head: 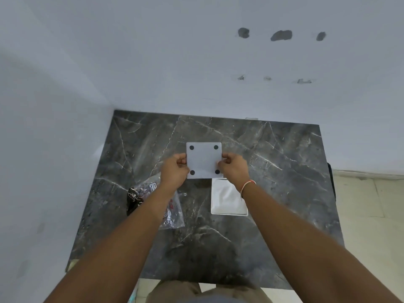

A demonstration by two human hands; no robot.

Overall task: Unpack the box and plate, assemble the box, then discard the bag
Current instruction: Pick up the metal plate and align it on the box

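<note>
Marble tabletop (273, 154) shoved into a white corner, and you've got the white square plate (204, 159) up over its middle, four dark dots facing you. Left hand (175, 169) and right hand (232, 167) each pinch a side edge. Looks like the unpacking's done, so I'd say you're on assembly: line it up over the open box (226, 199), sitting toward the near right edge; looks empty, hard to tell. Crumpled bag (172, 212) lies near left, still to bin.

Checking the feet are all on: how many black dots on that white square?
4, one near each corner of the white square held in both hands: none looks hidden.
</note>
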